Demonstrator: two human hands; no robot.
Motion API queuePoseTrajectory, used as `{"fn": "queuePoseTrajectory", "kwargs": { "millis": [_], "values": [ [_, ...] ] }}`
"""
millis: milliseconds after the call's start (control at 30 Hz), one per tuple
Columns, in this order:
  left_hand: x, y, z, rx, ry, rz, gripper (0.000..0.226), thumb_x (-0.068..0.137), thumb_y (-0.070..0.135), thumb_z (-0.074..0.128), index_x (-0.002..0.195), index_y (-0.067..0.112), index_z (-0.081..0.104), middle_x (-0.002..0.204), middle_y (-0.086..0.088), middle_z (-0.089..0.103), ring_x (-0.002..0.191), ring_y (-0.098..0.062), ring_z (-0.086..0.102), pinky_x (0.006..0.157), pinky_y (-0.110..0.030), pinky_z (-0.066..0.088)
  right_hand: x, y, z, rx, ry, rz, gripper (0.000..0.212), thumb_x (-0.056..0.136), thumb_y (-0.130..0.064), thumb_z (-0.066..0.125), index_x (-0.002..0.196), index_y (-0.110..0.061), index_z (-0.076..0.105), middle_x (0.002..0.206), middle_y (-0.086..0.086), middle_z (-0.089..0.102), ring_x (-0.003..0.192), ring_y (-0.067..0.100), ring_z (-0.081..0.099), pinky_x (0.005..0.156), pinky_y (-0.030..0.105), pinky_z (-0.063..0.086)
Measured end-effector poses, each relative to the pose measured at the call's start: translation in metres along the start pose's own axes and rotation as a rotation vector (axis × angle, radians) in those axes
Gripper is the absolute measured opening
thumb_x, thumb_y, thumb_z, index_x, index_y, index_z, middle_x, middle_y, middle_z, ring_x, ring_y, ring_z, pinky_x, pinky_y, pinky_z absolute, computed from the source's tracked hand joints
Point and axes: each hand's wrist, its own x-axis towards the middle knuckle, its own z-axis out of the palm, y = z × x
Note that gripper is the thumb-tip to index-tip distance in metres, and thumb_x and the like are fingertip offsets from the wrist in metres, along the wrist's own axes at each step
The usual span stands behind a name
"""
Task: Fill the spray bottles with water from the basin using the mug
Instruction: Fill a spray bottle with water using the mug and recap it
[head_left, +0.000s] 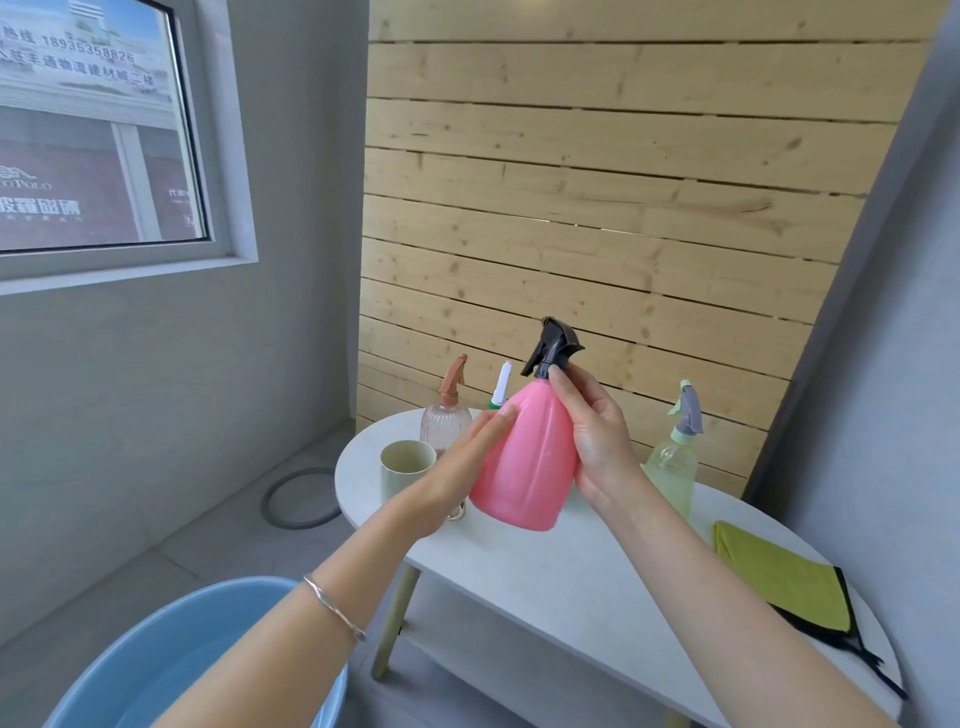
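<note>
Pink bottle (524, 457) mid-frame, over the table (545, 571) — right hand (597, 441) curled round its neck, left hand (462, 467) flat-fingered against its side. Mug (402, 480) just left, basin (156, 654) lower left.

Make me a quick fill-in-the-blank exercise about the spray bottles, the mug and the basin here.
1. The left hand presses and the right hand grips a spray bottle whose body is ____.
2. Its trigger head is ____.
3. The mug stands on the ____.
4. The basin at lower left is ____.
Missing words: pink, black, table, blue.
</note>
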Motion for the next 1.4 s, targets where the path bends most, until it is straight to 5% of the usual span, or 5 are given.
{"fn": "queuePoseTrajectory", "kwargs": {
  "millis": [533, 733, 900, 1133, 1400],
  "values": [
    [0.001, -0.013, -0.005, -0.019, -0.147, -0.086, 0.054, 0.075, 0.065, 0.070, 0.116, 0.030, 0.061, 0.107, 0.002, 0.074, 0.100, -0.015, 0.071, 0.087, -0.031, 0.057, 0.006, -0.009, -0.005, 0.049, -0.132, 0.014, 0.011, 0.083, -0.015, 0.064, 0.092, -0.019, 0.069, 0.083, -0.005, 0.071, 0.080, 0.007, 0.066, 0.075, 0.023, 0.051],
    [0.000, -0.043, -0.016, 0.058, -0.156, -0.123, 0.066, 0.062, 0.067, 0.069, 0.120, 0.038, 0.058, 0.115, 0.001, 0.070, 0.105, -0.018, 0.069, 0.091, -0.036, 0.057, 0.031, -0.047, -0.012, 0.101, -0.064, -0.284, 0.031, 0.055, -0.035, 0.078, 0.084, -0.025, 0.072, 0.082, -0.011, 0.072, 0.090, 0.011, 0.061, 0.083, 0.023, 0.044],
    [-0.002, -0.062, -0.022, 0.097, -0.092, -0.144, 0.074, 0.062, 0.069, 0.069, 0.127, 0.038, 0.053, 0.118, 0.003, 0.068, 0.104, -0.015, 0.068, 0.086, -0.032, 0.058, 0.046, -0.061, -0.030, -0.107, 0.012, -0.450, 0.021, 0.081, -0.008, 0.071, 0.097, -0.018, 0.064, 0.085, -0.012, 0.071, 0.084, 0.002, 0.064, 0.081, 0.018, 0.046],
    [-0.001, -0.081, -0.023, -0.017, 0.059, -0.151, 0.074, 0.068, 0.061, 0.066, 0.134, 0.029, 0.052, 0.119, -0.001, 0.068, 0.105, -0.020, 0.068, 0.080, -0.032, 0.058, 0.029, 0.073, -0.103, -0.934, -0.128, -0.150, 0.032, 0.071, -0.011, 0.081, 0.099, -0.022, 0.070, 0.098, -0.003, 0.069, 0.082, -0.010, 0.058, 0.078, 0.009, 0.039],
    [0.002, -0.092, -0.025, -0.051, 0.109, -0.139, 0.084, 0.052, 0.072, 0.068, 0.124, 0.031, 0.056, 0.115, 0.000, 0.069, 0.102, -0.018, 0.069, 0.078, -0.031, 0.059, 0.022, 0.146, -0.141, -1.047, -0.193, 0.108, 0.031, 0.070, -0.020, 0.082, 0.099, -0.024, 0.073, 0.099, -0.011, 0.071, 0.099, 0.008, 0.062, 0.081, 0.015, 0.039]
  ]
}}
